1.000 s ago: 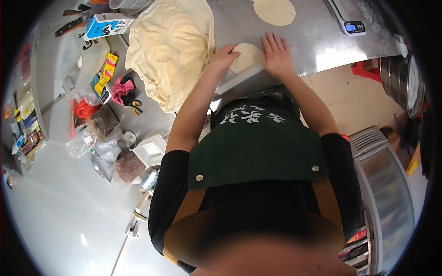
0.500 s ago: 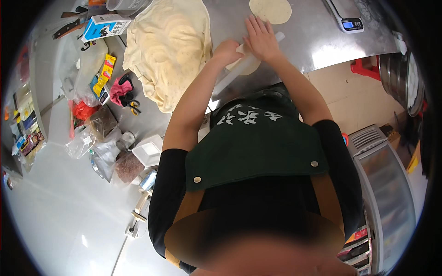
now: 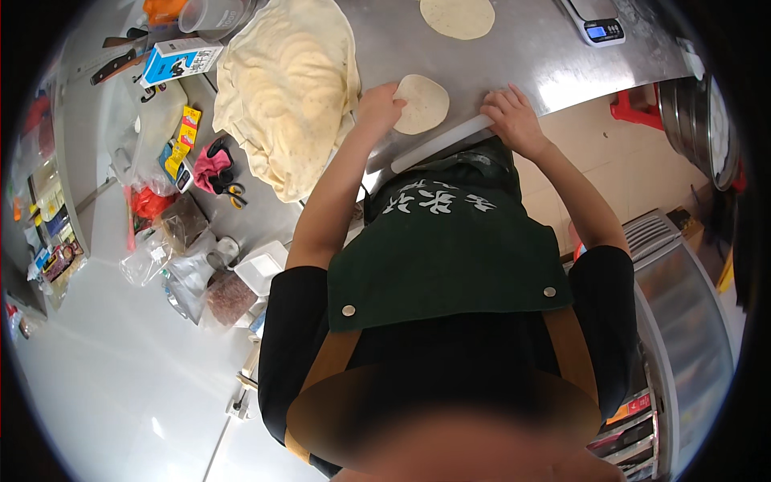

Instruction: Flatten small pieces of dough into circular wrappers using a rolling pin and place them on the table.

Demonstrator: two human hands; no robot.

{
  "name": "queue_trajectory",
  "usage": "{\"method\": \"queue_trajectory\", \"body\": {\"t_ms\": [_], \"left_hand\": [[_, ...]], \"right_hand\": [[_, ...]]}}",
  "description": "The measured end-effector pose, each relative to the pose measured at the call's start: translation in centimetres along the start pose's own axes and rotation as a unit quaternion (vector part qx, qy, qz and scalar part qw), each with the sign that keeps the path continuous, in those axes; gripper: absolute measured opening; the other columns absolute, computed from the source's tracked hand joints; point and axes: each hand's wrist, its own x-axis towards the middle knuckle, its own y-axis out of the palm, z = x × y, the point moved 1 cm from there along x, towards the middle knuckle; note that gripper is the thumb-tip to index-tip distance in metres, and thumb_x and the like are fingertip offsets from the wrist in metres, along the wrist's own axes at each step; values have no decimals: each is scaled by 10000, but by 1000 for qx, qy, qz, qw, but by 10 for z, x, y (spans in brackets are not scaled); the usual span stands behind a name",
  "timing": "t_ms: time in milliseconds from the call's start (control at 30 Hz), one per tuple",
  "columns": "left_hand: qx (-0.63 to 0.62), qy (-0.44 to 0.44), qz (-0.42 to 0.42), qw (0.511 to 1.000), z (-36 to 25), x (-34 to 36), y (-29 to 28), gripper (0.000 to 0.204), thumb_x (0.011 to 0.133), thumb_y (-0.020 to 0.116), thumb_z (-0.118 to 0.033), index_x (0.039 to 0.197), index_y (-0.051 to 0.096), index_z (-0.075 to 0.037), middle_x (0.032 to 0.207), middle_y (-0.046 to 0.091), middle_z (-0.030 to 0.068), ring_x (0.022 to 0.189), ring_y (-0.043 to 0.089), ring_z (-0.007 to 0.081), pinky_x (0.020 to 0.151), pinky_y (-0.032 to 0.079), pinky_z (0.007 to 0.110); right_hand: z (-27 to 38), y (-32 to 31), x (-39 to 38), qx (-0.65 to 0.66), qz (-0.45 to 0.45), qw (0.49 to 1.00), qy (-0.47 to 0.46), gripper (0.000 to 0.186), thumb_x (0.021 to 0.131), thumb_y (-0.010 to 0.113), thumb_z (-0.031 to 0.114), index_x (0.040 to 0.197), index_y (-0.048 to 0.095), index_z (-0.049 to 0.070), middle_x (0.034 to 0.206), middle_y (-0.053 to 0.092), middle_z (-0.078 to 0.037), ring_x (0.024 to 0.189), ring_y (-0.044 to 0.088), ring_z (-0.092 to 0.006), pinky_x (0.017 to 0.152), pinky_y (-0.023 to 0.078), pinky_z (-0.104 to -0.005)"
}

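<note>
A flat round of dough [image 3: 424, 106] lies on the metal worktop, pale and thin. At its left edge is my left hand [image 3: 380, 108], closed, with the thumb over the rim of the dough. A white rolling pin [image 3: 439, 145] lies slantwise along the near edge of the worktop, apart from the dough. My right hand [image 3: 511, 119] has its fingers curled over the pin's right end. Farther back rests a second dough round [image 3: 458, 16], cut off by the picture's top. Left of my left hand spreads a large cream-coloured, wrinkled mass [image 3: 281, 96], doughlike in look.
A digital scale [image 3: 602, 30] stands at the back right. To the left are a blue and white carton [image 3: 181, 63], knives [image 3: 114, 66], a pink cloth [image 3: 210, 169], scissors [image 3: 234, 193] and several plastic bags. A red stool [image 3: 634, 108] stands below the worktop's right side.
The rolling pin has come off the dough toward my body. My right hand has moved right, to the pin's end. My left hand has left the pin and is on the dough's edge.
</note>
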Motion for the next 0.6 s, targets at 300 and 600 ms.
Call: {"method": "queue_trajectory", "body": {"t_ms": [300,600], "left_hand": [[-19,-65,74,995,32,15,8,258,758,603,-199,988,625,-85,846,640,103,770,600,245,691,466,345],[-231,-108,56,965,16,12,4,328,779,607,-167,1078,601,-32,896,638,80,791,576,148,694,452,278]], "right_hand": [[1,21,67,-13,-28,999,-38,387,720,634,315,1019,551,85,1150,504,-83,1124,439,-244,1032,268,-431],[31,47,52,-76,-106,987,98,422,819,497,258,1185,487,49,1304,419,-147,1219,381,-283,1011,259,-476]]}}
